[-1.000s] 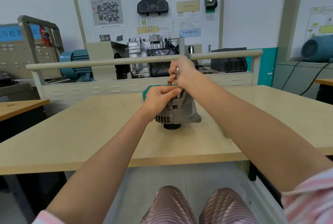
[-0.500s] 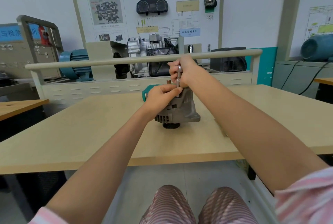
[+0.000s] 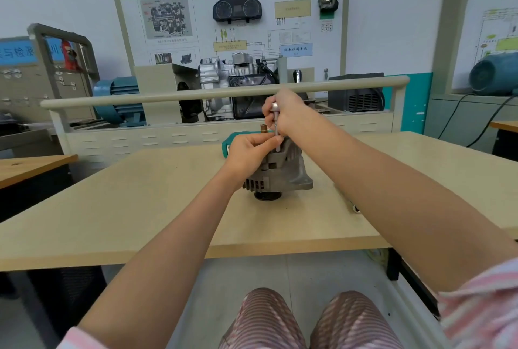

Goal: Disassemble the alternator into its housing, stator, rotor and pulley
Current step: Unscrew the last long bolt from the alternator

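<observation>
Workshop bench (image 3: pixel 140 208), frame centre: alternator (image 3: pixel 280 172) stands whole, pulley (image 3: pixel 267 196) down. Left hand (image 3: pixel 249 152) grips its top; right hand (image 3: pixel 286 116) pinches an upright driver (image 3: pixel 277 130). Disassembly looks barely begun.

We see bare table (image 3: pixel 134 208) open left and right of the alternator (image 3: pixel 280 172); a teal case (image 3: pixel 226 146) sits just behind it, and a rail (image 3: pixel 168 96) crosses beyond.
</observation>
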A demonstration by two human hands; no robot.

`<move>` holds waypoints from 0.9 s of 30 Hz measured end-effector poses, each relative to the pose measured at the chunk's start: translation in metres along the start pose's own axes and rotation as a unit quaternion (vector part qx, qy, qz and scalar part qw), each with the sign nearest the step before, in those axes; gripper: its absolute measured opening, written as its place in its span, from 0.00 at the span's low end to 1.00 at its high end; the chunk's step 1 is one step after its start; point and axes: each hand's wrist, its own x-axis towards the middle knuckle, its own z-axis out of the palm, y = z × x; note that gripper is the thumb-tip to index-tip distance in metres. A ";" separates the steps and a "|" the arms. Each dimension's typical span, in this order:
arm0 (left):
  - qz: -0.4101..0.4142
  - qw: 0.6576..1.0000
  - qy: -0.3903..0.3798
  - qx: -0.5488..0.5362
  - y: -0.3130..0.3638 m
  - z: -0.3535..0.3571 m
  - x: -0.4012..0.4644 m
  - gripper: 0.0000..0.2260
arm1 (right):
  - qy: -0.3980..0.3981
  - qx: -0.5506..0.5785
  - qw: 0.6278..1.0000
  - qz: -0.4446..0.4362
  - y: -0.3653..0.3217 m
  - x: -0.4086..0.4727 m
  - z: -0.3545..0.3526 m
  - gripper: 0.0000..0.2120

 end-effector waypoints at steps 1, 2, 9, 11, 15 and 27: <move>0.001 1.000 0.005 0.007 0.000 0.001 0.000 0.08 | 0.044 0.034 0.997 -0.045 0.003 -0.004 0.001 0.11; 0.003 1.000 0.008 0.011 -0.001 0.000 0.000 0.06 | 0.069 0.058 0.992 -0.085 0.006 -0.005 0.001 0.15; 0.007 1.000 0.003 0.012 0.003 0.000 -0.003 0.07 | 0.116 0.151 0.975 -0.116 0.005 -0.017 0.007 0.16; -0.001 1.000 -0.003 0.021 0.005 -0.001 -0.002 0.06 | 0.107 0.131 0.981 -0.092 0.003 -0.015 0.005 0.12; -0.012 0.999 -0.028 0.032 0.009 0.000 -0.001 0.04 | 0.040 0.052 0.998 -0.013 -0.005 -0.002 -0.003 0.12; -0.053 0.997 -0.038 0.028 0.014 -0.005 0.001 0.07 | -0.131 -0.044 0.985 0.099 -0.009 0.016 -0.011 0.14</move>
